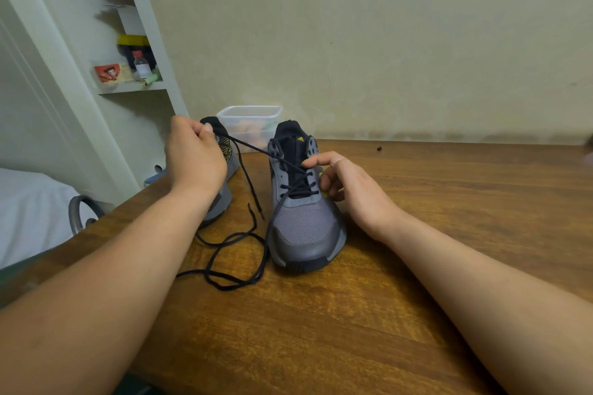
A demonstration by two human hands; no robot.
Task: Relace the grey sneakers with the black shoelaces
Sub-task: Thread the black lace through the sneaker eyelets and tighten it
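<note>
Hands relacing: L hand (pixel 195 157) pinches black shoelace (pixel 256 149) taut from grey mesh sneaker (pixel 305 218) on brown wooden table (pixel 433 234), toward left edge; R hand (pixel 349 186) presses lacing w/ forefinger, other fingers loosely curled.

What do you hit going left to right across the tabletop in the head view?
Left hand pinching the black shoelace → front grey sneaker → right hand → small dark speck. The other sneaker overlaps the left hand, so it is omitted.

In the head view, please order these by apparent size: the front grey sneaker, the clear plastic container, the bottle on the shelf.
1. front grey sneaker
2. clear plastic container, partly hidden behind that sneaker
3. bottle, farthest from camera
</note>
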